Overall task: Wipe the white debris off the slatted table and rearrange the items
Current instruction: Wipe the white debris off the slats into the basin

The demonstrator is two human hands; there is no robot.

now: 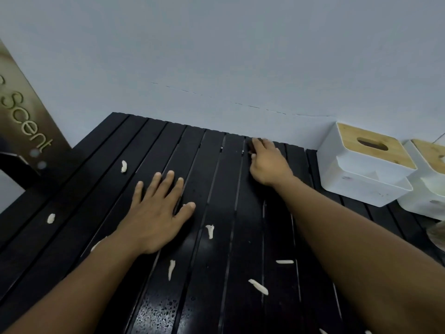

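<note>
The black slatted table (pixel 216 189) fills the lower view and looks wet near the front. Several white debris strips lie scattered on it, such as one at the far left (pixel 123 166), one in the middle (pixel 210 231) and one nearer me (pixel 258 286). My left hand (pixel 156 213) lies flat on the slats, palm down, fingers spread, holding nothing. My right hand (pixel 267 165) reaches to the table's far edge with its fingers curled around a small dark object (pixel 253 146), which is blurred and hard to identify.
A white tissue box with a wooden lid (pixel 361 169) stands at the back right, with a second one (pixel 431 184) beside it. A tall sign reading "Scent" (pixel 21 112) leans at the left. The pale wall runs along the table's far edge.
</note>
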